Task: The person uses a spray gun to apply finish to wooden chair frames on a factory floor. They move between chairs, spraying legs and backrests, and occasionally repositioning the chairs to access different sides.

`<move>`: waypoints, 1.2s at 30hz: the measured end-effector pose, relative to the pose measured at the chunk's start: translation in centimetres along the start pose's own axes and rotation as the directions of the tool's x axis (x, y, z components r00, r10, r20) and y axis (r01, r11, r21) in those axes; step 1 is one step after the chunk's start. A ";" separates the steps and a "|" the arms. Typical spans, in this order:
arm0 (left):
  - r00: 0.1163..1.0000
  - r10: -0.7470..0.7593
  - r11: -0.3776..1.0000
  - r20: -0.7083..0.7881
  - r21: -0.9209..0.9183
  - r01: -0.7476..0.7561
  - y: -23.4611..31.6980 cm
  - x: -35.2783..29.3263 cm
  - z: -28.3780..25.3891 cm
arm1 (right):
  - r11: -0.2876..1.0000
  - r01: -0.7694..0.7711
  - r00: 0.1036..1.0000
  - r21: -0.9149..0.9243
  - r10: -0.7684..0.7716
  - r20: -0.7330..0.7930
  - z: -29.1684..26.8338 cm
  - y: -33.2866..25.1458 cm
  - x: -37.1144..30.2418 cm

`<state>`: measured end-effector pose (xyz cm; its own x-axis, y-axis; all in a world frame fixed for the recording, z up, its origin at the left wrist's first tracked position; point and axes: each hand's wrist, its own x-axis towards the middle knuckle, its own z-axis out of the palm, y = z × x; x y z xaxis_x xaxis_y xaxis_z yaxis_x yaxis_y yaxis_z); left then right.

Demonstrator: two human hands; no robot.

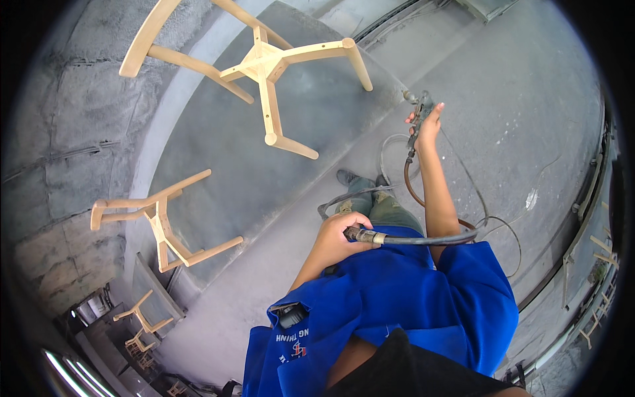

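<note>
My right hand (428, 127) is raised and wrapped round the handle of a spray gun (422, 106), whose nozzle faces up and to the left. A brown hose (409, 175) runs down from the gun's base. Low in front of my body, my left hand (334, 238) is closed around a metal hose coupling (360, 235). From that coupling a thick grey hose (423, 240) stretches to the right past my right forearm. Beyond the spray gun, to the upper left, is a pale wooden chair frame (268, 63); neither hand touches it.
A second wooden chair frame (159, 221) is at left, above a dark grey surface (218, 155). Loops of hose (512, 228) trail over the dusty floor (522, 126). More chair frames (142, 317) line up at lower left. A grey block wall (86, 99) bounds the left side.
</note>
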<state>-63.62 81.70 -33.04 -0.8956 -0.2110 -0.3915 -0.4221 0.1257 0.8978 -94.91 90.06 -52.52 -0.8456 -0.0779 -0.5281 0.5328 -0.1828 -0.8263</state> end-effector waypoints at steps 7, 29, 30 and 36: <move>1.000 0.009 0.997 0.002 -0.081 -0.009 0.6 -0.2 2.4 | 0.926 -0.155 0.988 -0.345 0.146 -0.052 -4.2 4.1 -0.6; 0.990 -0.056 0.988 -0.132 -0.152 0.036 -3.6 -6.9 -1.9 | 0.808 -0.362 0.877 -0.464 0.464 0.124 -0.4 20.2 -8.8; 0.993 -0.045 0.989 -0.113 -0.148 0.028 -4.6 -8.1 -3.2 | 0.815 -0.345 0.889 -0.464 0.443 0.116 -0.6 21.4 -9.1; 0.998 -0.054 0.964 -0.040 -0.261 0.042 -11.8 -17.0 -10.9 | 0.399 0.501 0.807 -0.768 0.105 0.581 3.5 27.0 -16.6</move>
<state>-41.93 73.28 -34.81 -0.8653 -0.2557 -0.4311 -0.4078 -0.1408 0.9022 -66.58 82.96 -65.31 -0.6457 -0.6511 -0.3990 -0.1861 0.6409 -0.7447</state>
